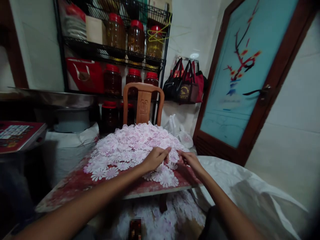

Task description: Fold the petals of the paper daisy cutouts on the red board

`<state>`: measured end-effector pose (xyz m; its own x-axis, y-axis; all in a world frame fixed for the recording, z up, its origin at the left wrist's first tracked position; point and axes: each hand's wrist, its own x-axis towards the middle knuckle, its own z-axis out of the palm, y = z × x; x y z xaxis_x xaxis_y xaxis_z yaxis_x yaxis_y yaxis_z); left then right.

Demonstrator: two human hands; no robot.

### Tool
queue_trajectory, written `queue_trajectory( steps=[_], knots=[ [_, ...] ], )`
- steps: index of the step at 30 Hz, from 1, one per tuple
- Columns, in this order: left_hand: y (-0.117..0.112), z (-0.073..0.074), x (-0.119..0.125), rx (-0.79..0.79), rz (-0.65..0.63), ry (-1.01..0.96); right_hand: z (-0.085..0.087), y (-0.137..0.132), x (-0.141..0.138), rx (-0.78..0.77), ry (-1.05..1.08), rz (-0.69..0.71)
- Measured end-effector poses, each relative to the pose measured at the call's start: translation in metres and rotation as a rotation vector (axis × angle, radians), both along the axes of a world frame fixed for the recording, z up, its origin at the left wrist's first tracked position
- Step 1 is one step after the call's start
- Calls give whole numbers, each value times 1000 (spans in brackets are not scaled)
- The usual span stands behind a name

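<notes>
Left forearm [82,200]: reached across the red-stained board [67,181].
Hands: left hand [155,159] and right hand [190,162] were close but apart.
Pile: flower cutouts [130,143] lay under both; any grip was unclear.

Both arms are bare and extend forward from the lower corners of the view. The left forearm [82,200] runs up and to the right, the right forearm [225,203] up and to the left, the two converging near the centre. The left grip [155,159] sits back upward, with the left fingers [167,154] curled and directed rightward. The right grip [191,162] angles downward, with the right fingers [182,157] directed leftward. The two grips are just apart, not touching. Whether either grip is closed on anything cannot be determined from this view.
</notes>
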<state>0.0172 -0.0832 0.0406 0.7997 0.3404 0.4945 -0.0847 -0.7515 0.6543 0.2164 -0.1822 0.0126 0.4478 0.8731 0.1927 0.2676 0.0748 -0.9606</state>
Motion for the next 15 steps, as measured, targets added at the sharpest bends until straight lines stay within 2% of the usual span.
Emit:
queue_trajectory(
  steps=[4,6,8,12,15],
  knots=[
    [3,4,-4,250,23,-27,26,-19,-19,6,-102,-26],
    [2,2,-4,419,7,-38,32,-26,-31,10,-181,-22],
    [0,-4,-2,616,-41,-44,29,-30,-40,-12,-266,-11],
    [-7,-18,10,1016,-186,-10,11,-28,-46,-73,-460,46],
    [-13,-24,15,1172,-172,26,4,-23,-49,-107,-578,46]
  ],
)
